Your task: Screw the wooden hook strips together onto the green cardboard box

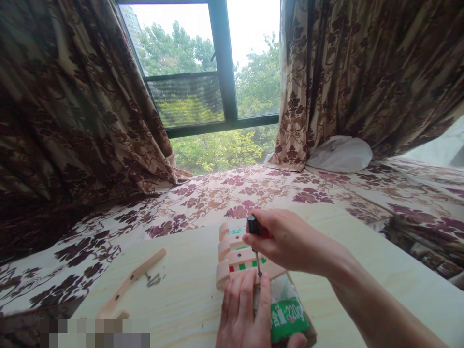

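Observation:
A black-handled screwdriver (253, 225) is gripped in my right hand (277, 237), its handle upright and its metal shaft pointing down. The tip meets a wooden piece (274, 270) beside my left fingertips; the screw there is too small to make out. My left hand (242, 309) lies with fingers stretched over that wood, thumb apart at the bottom edge. Several pale wooden pieces with rounded ends (224, 250) lie side by side, dark screw heads in two of them. Under them is a green and white packet (290, 314) marked 220g, partly hidden by my left hand.
A loose wooden piece with dark holes (134, 275) lies on the left of the pale wooden board (184, 290), beside several screws (154, 279). Patterned cloth (203, 193) extends behind the board towards the window. A white plastic bag (340, 153) rests near the right curtain (326, 87).

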Available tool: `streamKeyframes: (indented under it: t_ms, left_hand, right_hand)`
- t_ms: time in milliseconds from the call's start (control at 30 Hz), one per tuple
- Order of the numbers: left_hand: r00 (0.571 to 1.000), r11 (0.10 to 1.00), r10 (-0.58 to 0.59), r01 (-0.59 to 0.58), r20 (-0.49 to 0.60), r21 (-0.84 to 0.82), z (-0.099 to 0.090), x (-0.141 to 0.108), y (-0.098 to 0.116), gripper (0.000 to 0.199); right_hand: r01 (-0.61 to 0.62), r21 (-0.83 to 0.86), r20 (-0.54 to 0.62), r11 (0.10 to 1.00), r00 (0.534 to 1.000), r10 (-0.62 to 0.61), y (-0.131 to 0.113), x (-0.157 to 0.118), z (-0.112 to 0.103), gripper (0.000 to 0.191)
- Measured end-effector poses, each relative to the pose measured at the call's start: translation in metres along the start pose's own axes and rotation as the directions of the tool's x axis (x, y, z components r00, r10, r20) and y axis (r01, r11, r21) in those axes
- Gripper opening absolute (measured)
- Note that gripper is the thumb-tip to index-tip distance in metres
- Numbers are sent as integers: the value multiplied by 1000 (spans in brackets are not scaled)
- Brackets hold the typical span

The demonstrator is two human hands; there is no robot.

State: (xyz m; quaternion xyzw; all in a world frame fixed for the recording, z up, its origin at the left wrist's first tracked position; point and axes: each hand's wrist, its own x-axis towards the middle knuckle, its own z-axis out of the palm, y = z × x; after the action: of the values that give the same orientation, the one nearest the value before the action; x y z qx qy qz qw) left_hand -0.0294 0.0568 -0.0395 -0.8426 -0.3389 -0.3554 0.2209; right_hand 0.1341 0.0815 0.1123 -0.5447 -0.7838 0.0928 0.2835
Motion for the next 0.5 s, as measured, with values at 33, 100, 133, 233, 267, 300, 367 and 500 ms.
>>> streamKeyframes:
  t_ms: [33, 100, 133, 233, 267, 300, 367, 500]
  left_hand:
    - [1000, 1000, -2, 2, 4, 1, 0, 0, 0, 77]
    - [1000, 1000, -3, 3, 11, 13, -2, 1, -1, 77]
    - [1000, 1000, 12, -12, 14, 26, -3, 2, -1, 77]
    - [1000, 998, 27, -27, 0, 58, -7, 5, 0, 74]
    - [1000, 998, 15, -14, -8, 55, -7, 5, 0, 73]
    - [1000, 999, -3, 3, -15, 47, -7, 5, 1, 72]
    - [999, 999, -28, 29, -17, 27, -5, 3, 2, 71]
    - [999, 1000, -12, 12, -38, 3, 1, 2, 3, 70]
  right_hand:
    - [7, -4, -3, 1000, 1000, -7, 0, 0, 0, 24]
    - [14, -4, -10, 1000, 1000, -14, -1, -1, 0, 24]
    - [11, 2, -12, 1000, 1000, -11, 0, -1, 0, 24]
    - [-16, 46, -5, 999, 1000, 16, 5, 1, 0, 22]
    - [-24, 68, 0, 997, 1000, 24, 7, 2, 1, 22]
    - [-28, 94, 6, 995, 1000, 27, 10, 3, 2, 22]
    - [-19, 164, 30, 986, 999, 14, 14, 3, 3, 20]
    - [15, 258, 121, 966, 992, -47, 15, 3, -5, 14]
